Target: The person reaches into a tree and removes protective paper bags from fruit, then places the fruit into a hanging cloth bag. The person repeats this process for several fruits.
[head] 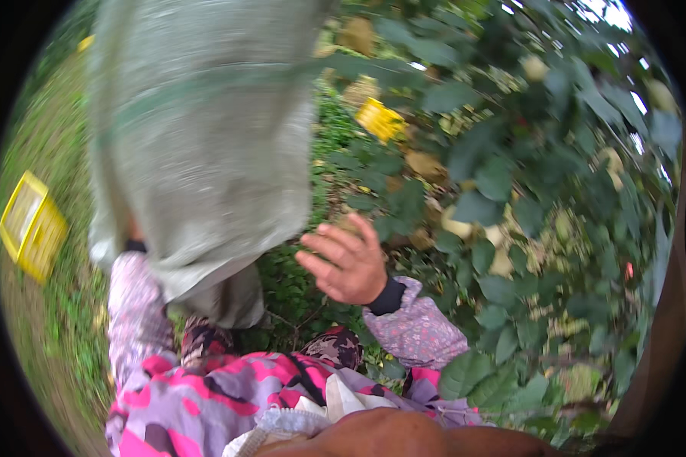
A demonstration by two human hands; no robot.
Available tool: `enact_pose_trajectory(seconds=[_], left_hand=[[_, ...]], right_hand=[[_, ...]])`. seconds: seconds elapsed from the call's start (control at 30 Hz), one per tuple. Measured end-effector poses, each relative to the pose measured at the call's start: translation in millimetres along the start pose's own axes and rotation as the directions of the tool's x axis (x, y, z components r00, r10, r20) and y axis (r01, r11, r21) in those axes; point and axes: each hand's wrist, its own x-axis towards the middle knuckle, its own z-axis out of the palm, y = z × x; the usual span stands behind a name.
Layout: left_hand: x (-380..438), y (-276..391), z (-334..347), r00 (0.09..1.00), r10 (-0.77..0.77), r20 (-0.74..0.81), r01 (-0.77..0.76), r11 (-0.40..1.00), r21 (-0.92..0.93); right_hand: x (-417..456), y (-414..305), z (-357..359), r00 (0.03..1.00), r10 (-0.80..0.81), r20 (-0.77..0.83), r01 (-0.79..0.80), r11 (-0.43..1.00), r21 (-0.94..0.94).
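Note:
A large pale grey-green woven plastic sack [217, 154] with a green stripe fills the upper left, blurred by motion. Its top runs out of the picture. My left hand [135, 229] is at the sack's lower left side and grips it; a fold hides most of the fingers. To the right of the sack's lower corner, my right hand [346, 263] is raised with fingers spread and nothing plainly in it. A small gap seems to part its fingertips from the sack. Leafy branches [486, 200] bearing pale fruits [534, 68] hang beside my right hand.
On the grass at the left stands a yellow plastic crate [37, 228]. Another yellow plastic crate [380, 120] sits among the foliage beyond my right hand. Brown leaves or papers [426, 165] show between the branches. Low green plants [291, 285] cover the ground between my legs.

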Motion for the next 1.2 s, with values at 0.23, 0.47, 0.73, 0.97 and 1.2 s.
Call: enact_pose_trajectory(seconds=[0.23, 0.47, 0.73, 0.97, 1.2], left_hand=[[-32.9, 85.8, -58.5, 0.643, 0.233, -0.730, -0.420, 0.904, -0.081], [-86.6, 208.8, -71.2, 0.470, 0.612, -0.637, -0.834, 0.545, -0.091], [-43.3, 186.0, 87.7, 0.872, 0.457, 0.174, -0.375, 0.853, -0.363], [-18.5, -61.7, 122.6, 0.934, -0.038, 0.355, -0.031, 0.982, 0.187], [24.4, -120.9, 47.9, 0.975, -0.200, 0.100, 0.098, 0.784, 0.612]], right_hand=[[-56.6, 11.5, 19.6, 0.951, 0.305, 0.055, -0.301, 0.951, -0.070], [-58.9, 23.8, 29.5, 0.883, 0.470, 0.016, -0.469, 0.882, -0.038], [-111.0, 22.1, 28.5, 0.772, 0.561, 0.298, -0.591, 0.806, 0.013], [-208.4, -17.0, 38.7, 0.378, 0.549, 0.745, -0.837, 0.546, 0.022], [-231.2, -60.8, 84.3, 0.347, 0.347, 0.871, -0.877, 0.449, 0.171]])
